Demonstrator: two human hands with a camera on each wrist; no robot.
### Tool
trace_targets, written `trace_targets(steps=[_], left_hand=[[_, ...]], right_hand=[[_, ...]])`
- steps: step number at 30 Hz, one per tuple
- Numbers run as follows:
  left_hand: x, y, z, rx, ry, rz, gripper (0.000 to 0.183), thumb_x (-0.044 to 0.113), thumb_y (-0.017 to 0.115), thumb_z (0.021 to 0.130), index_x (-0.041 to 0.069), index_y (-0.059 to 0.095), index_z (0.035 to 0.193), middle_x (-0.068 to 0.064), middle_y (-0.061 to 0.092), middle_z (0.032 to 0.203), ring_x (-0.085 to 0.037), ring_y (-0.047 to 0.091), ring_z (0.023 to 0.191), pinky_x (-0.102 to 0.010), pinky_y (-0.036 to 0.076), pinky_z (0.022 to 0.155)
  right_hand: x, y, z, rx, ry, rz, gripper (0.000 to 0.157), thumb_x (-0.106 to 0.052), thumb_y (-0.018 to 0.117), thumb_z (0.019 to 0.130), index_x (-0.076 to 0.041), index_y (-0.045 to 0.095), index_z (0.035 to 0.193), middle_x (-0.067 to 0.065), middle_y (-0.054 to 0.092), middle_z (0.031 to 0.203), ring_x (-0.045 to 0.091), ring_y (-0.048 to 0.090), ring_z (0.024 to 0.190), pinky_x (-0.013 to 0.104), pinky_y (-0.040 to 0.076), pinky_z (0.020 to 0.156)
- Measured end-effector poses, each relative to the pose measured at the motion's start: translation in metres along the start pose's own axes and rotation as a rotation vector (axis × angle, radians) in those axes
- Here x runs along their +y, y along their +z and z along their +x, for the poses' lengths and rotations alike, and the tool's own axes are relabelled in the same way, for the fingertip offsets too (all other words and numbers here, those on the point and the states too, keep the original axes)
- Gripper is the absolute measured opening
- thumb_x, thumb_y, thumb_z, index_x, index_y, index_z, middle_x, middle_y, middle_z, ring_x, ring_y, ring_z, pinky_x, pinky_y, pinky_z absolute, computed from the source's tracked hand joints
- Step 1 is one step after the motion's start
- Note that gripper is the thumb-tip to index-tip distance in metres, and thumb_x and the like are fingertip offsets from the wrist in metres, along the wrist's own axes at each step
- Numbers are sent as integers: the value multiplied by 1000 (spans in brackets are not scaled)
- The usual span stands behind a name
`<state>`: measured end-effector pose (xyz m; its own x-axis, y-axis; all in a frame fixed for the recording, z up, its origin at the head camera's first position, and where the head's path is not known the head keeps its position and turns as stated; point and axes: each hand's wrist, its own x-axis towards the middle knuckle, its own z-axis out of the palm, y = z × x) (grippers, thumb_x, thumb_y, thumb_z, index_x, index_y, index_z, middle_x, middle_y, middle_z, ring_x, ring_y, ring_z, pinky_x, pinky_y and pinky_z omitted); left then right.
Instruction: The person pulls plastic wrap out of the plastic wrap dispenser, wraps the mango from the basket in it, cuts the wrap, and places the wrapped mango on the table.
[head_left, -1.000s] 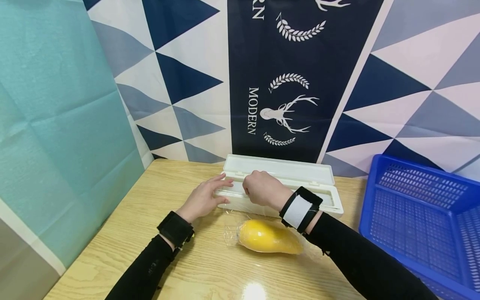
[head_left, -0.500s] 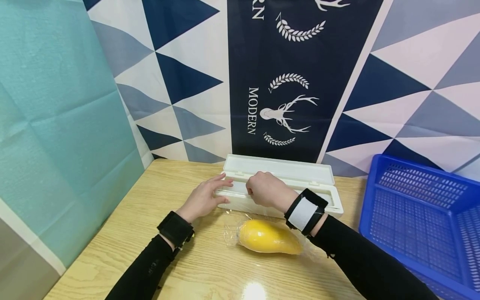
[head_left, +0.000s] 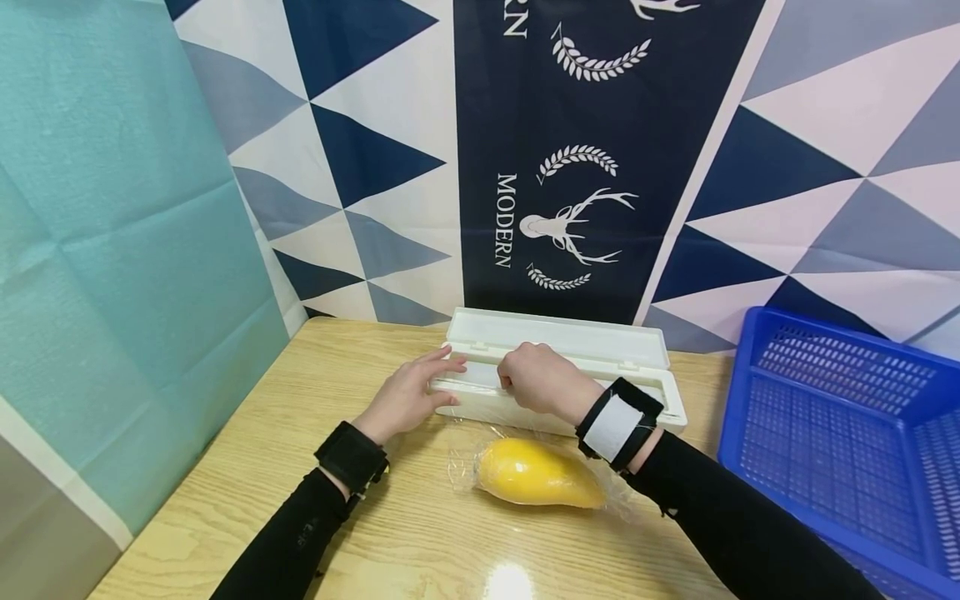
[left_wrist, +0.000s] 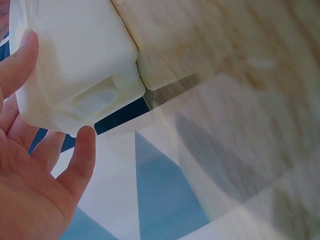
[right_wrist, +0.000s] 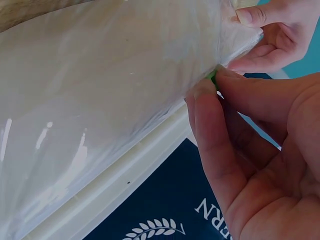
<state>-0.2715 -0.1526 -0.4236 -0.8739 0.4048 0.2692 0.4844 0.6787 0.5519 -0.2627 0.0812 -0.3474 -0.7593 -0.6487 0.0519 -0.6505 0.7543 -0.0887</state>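
A long white cling film dispenser (head_left: pixel 480 410) lies at the back of the table, its lid (head_left: pixel 558 333) tipped back. My left hand (head_left: pixel 411 390) holds its left end, thumb at the front and fingers reaching over to the far side. Thumb and index finger of my right hand (head_left: pixel 543 379) pinch a small green slider (right_wrist: pixel 214 78) at the dispenser's edge, mostly covered by the fingertips. Clear film (right_wrist: pixel 100 80) drapes down the dispenser's front. In front of it, a yellow mango-shaped piece (head_left: pixel 536 473) sits in clear film on the table.
A blue plastic basket (head_left: pixel 828 467) stands at the right. Behind the dispenser rises a patterned cloth (head_left: pixel 390 208), and a teal cloth (head_left: pixel 135 250) hangs at the left. The wooden table (head_left: pixel 420 542) extends toward me.
My right hand has slid a little to the right along the dispenser, pinching throughout. The left hand and the yellow piece stay in place.
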Motion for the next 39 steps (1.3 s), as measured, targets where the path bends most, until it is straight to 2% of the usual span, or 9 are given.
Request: trace_targets(steps=[11, 21, 27, 39], left_hand=[[-1, 1, 1, 2, 7, 0, 48, 25, 79, 85, 21, 67, 131, -2, 44, 153, -24, 40, 141, -50, 36, 110], [-1, 1, 1, 1, 4, -4, 48, 25, 79, 85, 21, 66, 131, -1, 44, 153, -22, 38, 142, -51, 35, 110], [0, 0, 0, -1, 6, -8, 47, 24, 79, 85, 21, 67, 130, -1, 44, 153, -22, 38, 142, -51, 36, 110], [0, 0, 0, -4, 0, -13, 46, 23, 78, 86, 21, 66, 131, 0, 45, 152, -20, 36, 143, -50, 34, 111]], right_hand=[[5, 3, -3, 54, -29, 15, 36, 15, 58, 79, -16, 55, 61, -5, 39, 58, 13, 36, 55, 26, 30, 52], [5, 6, -6, 47, -18, -29, 27, 10, 64, 85, -14, 62, 71, -4, 52, 64, 16, 48, 59, 29, 44, 58], [4, 6, -8, 49, -30, -64, 27, 12, 64, 83, -14, 62, 74, -4, 52, 66, 16, 48, 61, 30, 44, 59], [5, 5, -10, 60, 1, -39, 20, 6, 68, 86, -12, 67, 76, -3, 59, 70, 16, 52, 62, 32, 49, 63]])
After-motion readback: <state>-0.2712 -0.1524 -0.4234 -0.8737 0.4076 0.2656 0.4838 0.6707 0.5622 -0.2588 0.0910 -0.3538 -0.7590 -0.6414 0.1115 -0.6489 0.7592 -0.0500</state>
